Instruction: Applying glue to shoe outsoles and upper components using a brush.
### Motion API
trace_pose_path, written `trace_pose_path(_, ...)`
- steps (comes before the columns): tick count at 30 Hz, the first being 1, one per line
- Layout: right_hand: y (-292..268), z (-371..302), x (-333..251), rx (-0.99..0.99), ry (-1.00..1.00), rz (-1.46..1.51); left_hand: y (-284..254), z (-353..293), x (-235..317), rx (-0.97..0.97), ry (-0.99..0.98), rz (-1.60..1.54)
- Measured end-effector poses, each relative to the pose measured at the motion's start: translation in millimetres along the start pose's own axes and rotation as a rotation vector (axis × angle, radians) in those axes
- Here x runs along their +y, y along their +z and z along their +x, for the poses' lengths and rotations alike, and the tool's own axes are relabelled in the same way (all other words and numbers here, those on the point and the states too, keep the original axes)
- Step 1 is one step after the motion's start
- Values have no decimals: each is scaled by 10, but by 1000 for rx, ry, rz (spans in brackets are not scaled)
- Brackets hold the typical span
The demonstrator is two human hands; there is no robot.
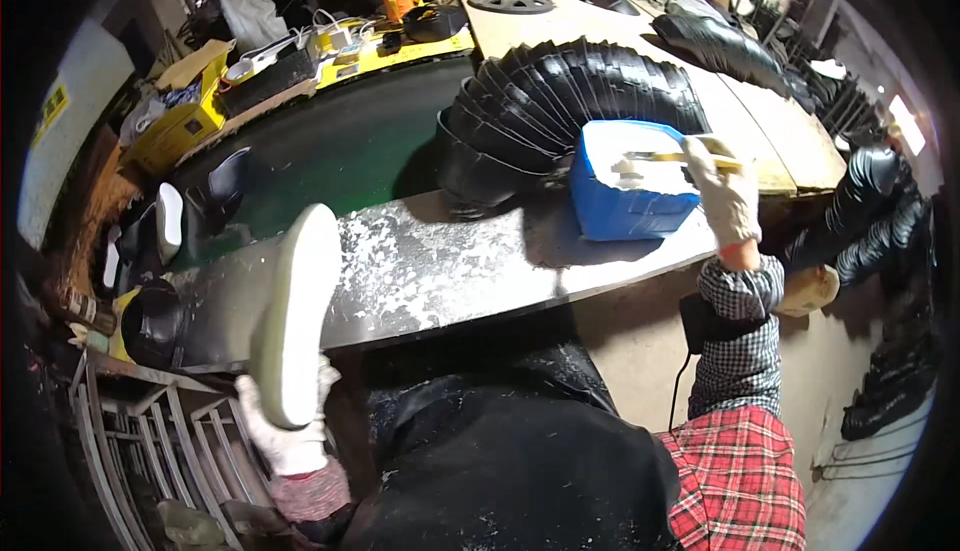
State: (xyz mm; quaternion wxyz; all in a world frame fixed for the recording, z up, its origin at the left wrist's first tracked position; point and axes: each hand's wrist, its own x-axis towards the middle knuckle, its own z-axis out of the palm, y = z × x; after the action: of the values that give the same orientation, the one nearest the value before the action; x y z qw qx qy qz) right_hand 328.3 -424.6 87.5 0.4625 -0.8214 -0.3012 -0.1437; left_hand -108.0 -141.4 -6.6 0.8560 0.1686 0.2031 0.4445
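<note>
The fingers of my left hand [288, 449], in a whitish glove, are clamped around the low end of a long shoe-shaped thing with a flat white sole and a dull green side [303, 311]. It stands tilted up, out in front of the bench. My right hand [727, 196], in a whitish glove too, has its fingers closed on a thin, brush-like tool with a yellow handle [660, 157]. Its tip reaches into a square blue plastic tub [632, 215] with white stuff [630, 179] inside. I cannot tell if the tip touches the white stuff.

The tub sits on a grey bench edge with white splotches [430, 261]. Just behind it, a big curved row of shiny black pieces [570, 101] bends like a caterpillar. Past the edge is a dark green flat top [340, 141]. On my left is a grey metal rack [165, 416].
</note>
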Motion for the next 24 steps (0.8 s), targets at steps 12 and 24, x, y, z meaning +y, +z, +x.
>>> trace_pose_path(12,432,-476,-626,-41,7,529,-718,-339,-63,19,-813,-424)
trace_pose_path(24,2460,-982,-1696,-887,250,861,-1303,-186,-272,-258,-427,-140)
